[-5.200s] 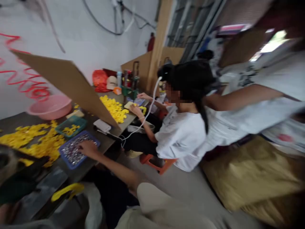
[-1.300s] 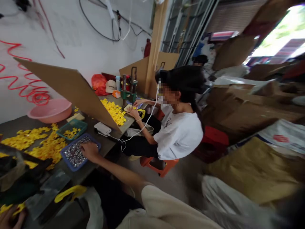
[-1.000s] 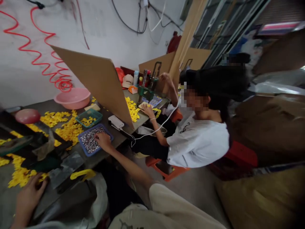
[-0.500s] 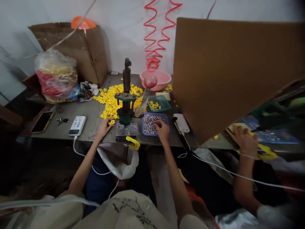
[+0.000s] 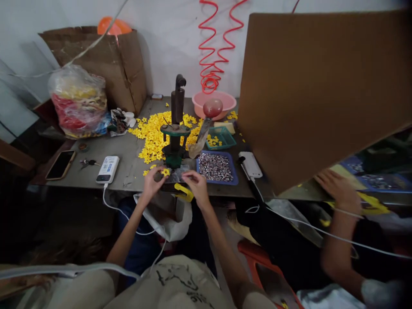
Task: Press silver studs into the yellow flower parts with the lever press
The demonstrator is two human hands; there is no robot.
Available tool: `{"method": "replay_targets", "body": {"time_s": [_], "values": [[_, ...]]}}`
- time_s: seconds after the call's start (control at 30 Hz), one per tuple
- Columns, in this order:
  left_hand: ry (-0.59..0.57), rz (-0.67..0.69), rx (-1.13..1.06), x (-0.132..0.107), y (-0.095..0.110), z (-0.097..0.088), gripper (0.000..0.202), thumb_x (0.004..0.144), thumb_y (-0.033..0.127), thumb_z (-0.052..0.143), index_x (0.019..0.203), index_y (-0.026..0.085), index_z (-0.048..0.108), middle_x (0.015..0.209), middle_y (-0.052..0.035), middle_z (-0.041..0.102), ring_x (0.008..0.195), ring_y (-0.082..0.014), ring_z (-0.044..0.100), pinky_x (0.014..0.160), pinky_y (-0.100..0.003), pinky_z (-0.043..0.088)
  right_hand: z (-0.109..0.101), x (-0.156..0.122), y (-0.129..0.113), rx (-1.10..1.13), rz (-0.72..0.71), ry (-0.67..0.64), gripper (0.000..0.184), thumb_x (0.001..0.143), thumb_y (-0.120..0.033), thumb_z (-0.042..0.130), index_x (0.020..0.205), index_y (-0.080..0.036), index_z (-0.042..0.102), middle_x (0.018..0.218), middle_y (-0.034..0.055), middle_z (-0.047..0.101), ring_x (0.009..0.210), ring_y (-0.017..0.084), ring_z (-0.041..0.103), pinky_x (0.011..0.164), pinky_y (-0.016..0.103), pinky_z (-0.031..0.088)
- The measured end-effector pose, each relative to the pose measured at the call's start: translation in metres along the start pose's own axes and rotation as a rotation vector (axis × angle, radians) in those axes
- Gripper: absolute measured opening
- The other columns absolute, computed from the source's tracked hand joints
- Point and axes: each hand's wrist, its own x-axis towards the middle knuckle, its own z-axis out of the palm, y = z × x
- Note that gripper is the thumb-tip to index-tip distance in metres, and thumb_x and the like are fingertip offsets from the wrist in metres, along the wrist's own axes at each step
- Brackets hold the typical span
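Pinched in my left hand is a yellow flower-shaped piece, held at the left front of a green hand press. My right hand is at the right front of the press, thumb and finger together; whatever they hold is too small to make out. Below the press lies its base with a clear plastic sheet, between my hands. A heap of yellow flower pieces spreads behind and left of the press. To its right, a blue tray holds many small shiny bits.
A green basket and a pink basin stand behind. A yellow handle juts from the table edge above a white sack. A cardboard sheet blocks the right side; a co-worker's hand is beyond. Phone and power bank lie left.
My right hand has left the blue tray and moved left to the press. My left hand has come rightward from the heap's edge with a yellow flower piece.
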Motion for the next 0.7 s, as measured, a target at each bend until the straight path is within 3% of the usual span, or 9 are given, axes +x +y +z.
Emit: {"method": "replay_targets", "body": {"time_s": [0.1,0.23,0.47,0.53,0.6,0.7], "values": [[-0.041,0.001,-0.136,-0.022,0.024,0.008,0.04,0.08,0.044,0.073,0.112,0.02,0.068,0.098,-0.0068,0.071,0.086,-0.0205,0.065,0.081,-0.033,0.052,0.026,-0.001,0.008,0.037,-0.001,-0.041,0.023,0.075,-0.042,0.069,0.074,-0.02,0.069,0.095,0.0072,0.069,0.095,0.021,0.064,0.072,0.028,0.051],[-0.02,-0.047,-0.219,-0.033,0.041,0.009,0.036,0.079,0.042,0.075,0.106,0.019,0.072,0.097,-0.0073,0.071,0.087,-0.0203,0.066,0.081,-0.032,0.053,0.035,0.0,0.021,0.027,0.023,-0.101,0.026,0.074,-0.044,0.069,0.08,-0.019,0.069,0.092,0.0069,0.069,0.09,0.02,0.065,0.073,0.028,0.052],[0.001,-0.057,-0.159,-0.032,0.033,0.007,0.038,0.078,0.044,0.076,0.108,0.021,0.073,0.101,-0.0079,0.072,0.093,-0.0229,0.065,0.087,-0.035,0.05,0.027,-0.002,0.018,0.03,0.016,-0.116,0.028,0.079,-0.046,0.065,0.088,-0.019,0.066,0.098,0.0073,0.068,0.087,0.019,0.065,0.073,0.027,0.052],[0.03,-0.049,-0.047,-0.031,0.026,0.007,0.036,0.078,0.043,0.077,0.107,0.023,0.074,0.106,-0.0082,0.07,0.102,-0.0251,0.062,0.094,-0.039,0.046,0.014,0.005,0.014,0.013,0.015,0.009,0.032,0.082,-0.047,0.059,0.094,-0.019,0.066,0.103,0.0082,0.068,0.085,0.018,0.064,0.07,0.026,0.05],[0.054,-0.068,0.068,-0.03,0.018,0.009,0.031,0.076,0.041,0.079,0.103,0.025,0.076,0.112,-0.0079,0.068,0.108,-0.0268,0.06,0.098,-0.042,0.042,-0.005,0.018,0.006,-0.007,-0.009,0.229,0.036,0.085,-0.05,0.052,0.097,-0.018,0.063,0.101,0.0083,0.067,0.081,0.016,0.062,0.067,0.026,0.048],[0.046,-0.137,0.198,-0.026,0.008,0.016,0.028,0.076,0.036,0.08,0.102,0.028,0.076,0.119,-0.0068,0.065,0.115,-0.0289,0.055,0.1,-0.045,0.038,-0.032,0.054,-0.027,0.021,-0.114,0.484,0.042,0.088,-0.054,0.045,0.105,-0.018,0.057,0.103,0.0082,0.065,0.084,0.016,0.061,0.071,0.027,0.048]]}}
